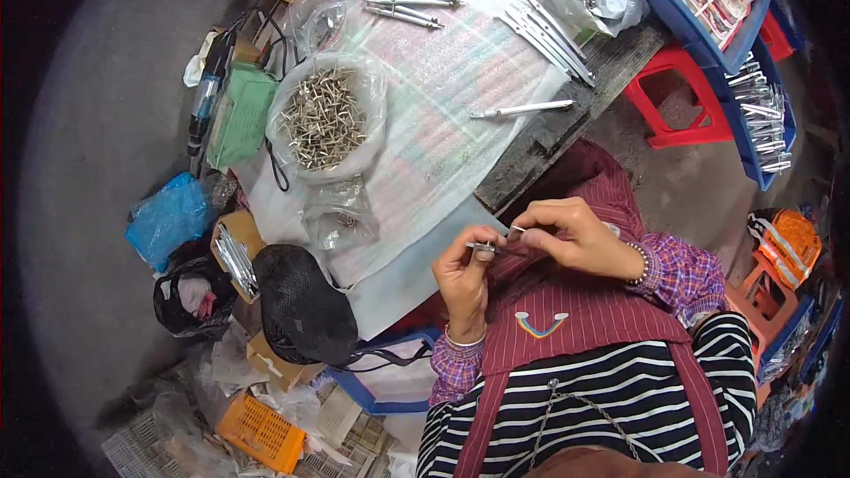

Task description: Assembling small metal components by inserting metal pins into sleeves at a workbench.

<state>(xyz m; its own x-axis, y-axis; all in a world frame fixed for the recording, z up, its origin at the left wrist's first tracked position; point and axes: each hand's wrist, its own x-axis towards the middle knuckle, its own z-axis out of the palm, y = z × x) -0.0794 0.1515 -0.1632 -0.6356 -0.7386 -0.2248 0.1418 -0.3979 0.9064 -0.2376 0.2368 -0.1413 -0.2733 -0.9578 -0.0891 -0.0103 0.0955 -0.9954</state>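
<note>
In front of my apron, my left hand point(462, 288) pinches a small silver metal part point(481, 247) between thumb and fingers. Close beside it, my right hand point(575, 237) is closed on a thin metal pin point(517, 229), its tip near the left fingertips. Whether the two pieces touch is too small to tell. On the table edge beyond the hands lies a single slim silver metal piece point(522, 110). Further left on the table stands an open plastic bag point(376, 146) filled with short metal pins point(323, 119).
Several long silver pieces point(549, 35) and a pile resembling drawing compasses point(412, 0) lie at the table's far side. Blue trays point(748, 44) and a red stool point(682, 97) stand right. A black mesh bag point(305, 301), green box point(243, 111) and orange basket point(261, 432) are left.
</note>
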